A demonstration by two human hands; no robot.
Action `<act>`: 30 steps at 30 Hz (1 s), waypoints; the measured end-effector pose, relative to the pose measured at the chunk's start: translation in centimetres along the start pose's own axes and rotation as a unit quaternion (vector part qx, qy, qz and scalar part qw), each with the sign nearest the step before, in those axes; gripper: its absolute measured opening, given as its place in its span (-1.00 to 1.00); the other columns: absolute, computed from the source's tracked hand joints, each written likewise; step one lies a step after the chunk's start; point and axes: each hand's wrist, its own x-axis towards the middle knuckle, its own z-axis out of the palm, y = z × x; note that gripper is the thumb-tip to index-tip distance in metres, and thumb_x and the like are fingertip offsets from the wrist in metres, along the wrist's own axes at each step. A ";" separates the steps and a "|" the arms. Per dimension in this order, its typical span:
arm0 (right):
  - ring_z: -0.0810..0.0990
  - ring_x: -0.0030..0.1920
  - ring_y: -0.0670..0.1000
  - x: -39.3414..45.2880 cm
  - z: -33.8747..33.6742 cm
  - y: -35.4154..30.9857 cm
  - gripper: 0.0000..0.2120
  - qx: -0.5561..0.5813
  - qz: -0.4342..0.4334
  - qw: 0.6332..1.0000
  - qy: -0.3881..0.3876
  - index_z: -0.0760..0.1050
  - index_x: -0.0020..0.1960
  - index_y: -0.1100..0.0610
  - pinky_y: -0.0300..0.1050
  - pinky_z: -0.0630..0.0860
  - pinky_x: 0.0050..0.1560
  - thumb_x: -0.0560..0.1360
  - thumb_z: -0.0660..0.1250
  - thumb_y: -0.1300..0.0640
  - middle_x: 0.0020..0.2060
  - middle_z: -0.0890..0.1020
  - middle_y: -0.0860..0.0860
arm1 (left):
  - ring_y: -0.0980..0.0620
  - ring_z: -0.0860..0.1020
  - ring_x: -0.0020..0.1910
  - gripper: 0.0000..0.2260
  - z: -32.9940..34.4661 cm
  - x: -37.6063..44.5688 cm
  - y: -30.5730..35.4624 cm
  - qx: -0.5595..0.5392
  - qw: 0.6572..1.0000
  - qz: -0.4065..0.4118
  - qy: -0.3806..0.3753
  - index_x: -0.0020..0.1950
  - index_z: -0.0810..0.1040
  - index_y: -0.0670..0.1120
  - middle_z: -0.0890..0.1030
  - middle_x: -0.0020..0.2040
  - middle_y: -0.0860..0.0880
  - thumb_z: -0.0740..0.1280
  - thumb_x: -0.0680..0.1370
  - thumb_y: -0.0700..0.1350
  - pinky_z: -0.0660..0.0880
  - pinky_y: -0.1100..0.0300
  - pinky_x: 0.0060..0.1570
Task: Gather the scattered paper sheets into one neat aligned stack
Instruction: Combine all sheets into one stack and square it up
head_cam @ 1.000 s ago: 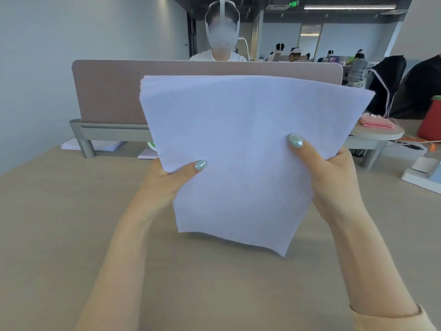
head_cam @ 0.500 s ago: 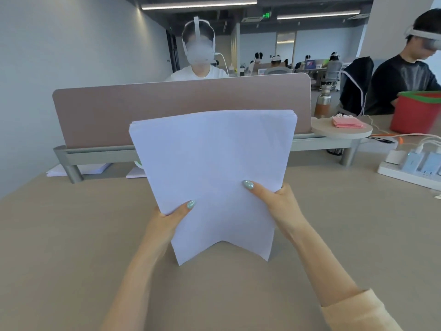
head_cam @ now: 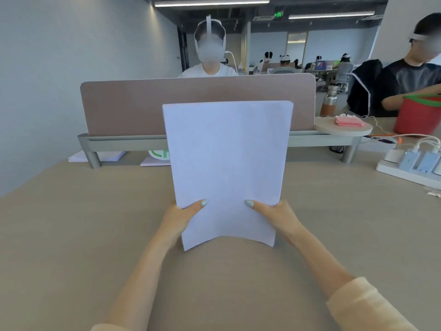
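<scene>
Beige desk surface (head_cam: 71, 247) is spreading out in front of you, and you are holding the stack of white paper sheets (head_cam: 226, 168) upright over its middle. The stack's top and side edges are lining up squarely, while its bottom edge is bowing upward in the middle between the 2 lower corners; whether those corners are touching the desk cannot be told. Your left hand (head_cam: 177, 217) is gripping the stack's lower left edge, its thumb lying across the front sheet and its other fingers hidden behind the paper. Your right hand (head_cam: 278, 216) is gripping the lower right edge the same way, thumb on the front.

Behind the stack a pinkish-brown divider panel (head_cam: 133, 106) is standing on a grey metal rail (head_cam: 124, 140) across the far side of the desk. Under that rail, at the left, another pile of white sheets (head_cam: 105, 156) is lying flat on the desk. At the rail's right end a round shelf (head_cam: 334, 129) is carrying a folded pink cloth (head_cam: 349, 121), with a steel bottle (head_cam: 329, 102) behind it. Further right a white power strip (head_cam: 391, 170) is sitting with chargers plugged in, and a red bucket with a green rim (head_cam: 416, 118) is standing near the edge of view. A person in a white shirt (head_cam: 210, 70) is sitting beyond the divider, and a person in a dark shirt (head_cam: 410, 80) is sitting at the right.
</scene>
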 end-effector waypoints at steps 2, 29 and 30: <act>0.68 -0.29 -0.24 -0.3 0.4 1.2 -0.91 0.004 0.016 1.000 0.014 0.61 -0.17 -0.03 -0.34 0.58 -0.29 0.38 0.51 0.09 -0.29 0.70 -0.21 | 0.12 0.63 -0.01 -0.89 0.3 -0.3 -0.8 -0.004 1.000 -0.009 0.003 -0.06 0.62 0.11 0.70 -0.12 0.20 0.46 0.44 -0.06 0.54 0.12 0.05; 0.70 -0.24 0.00 2.3 -2.3 0.9 -0.61 0.034 0.168 0.969 -0.180 0.59 0.02 0.15 -0.23 0.56 -0.30 0.19 0.35 0.24 -0.17 0.72 0.06 | -0.13 0.68 -0.27 -0.84 -0.1 -3.4 -3.1 -0.219 0.932 -0.284 -0.045 0.05 0.57 -0.28 0.71 -0.21 -0.21 0.27 0.51 -0.28 0.60 0.10 -0.30; 0.69 -0.31 0.00 2.6 -2.3 1.0 -0.64 0.047 0.195 0.964 -0.172 0.59 0.00 0.19 -0.23 0.56 -0.35 0.20 0.34 0.25 -0.24 0.72 0.07 | -0.14 0.69 -0.31 -0.84 -0.1 -3.7 -3.0 -0.239 0.926 -0.289 -0.047 0.05 0.56 -0.29 0.71 -0.22 -0.22 0.26 0.52 -0.29 0.60 0.10 -0.38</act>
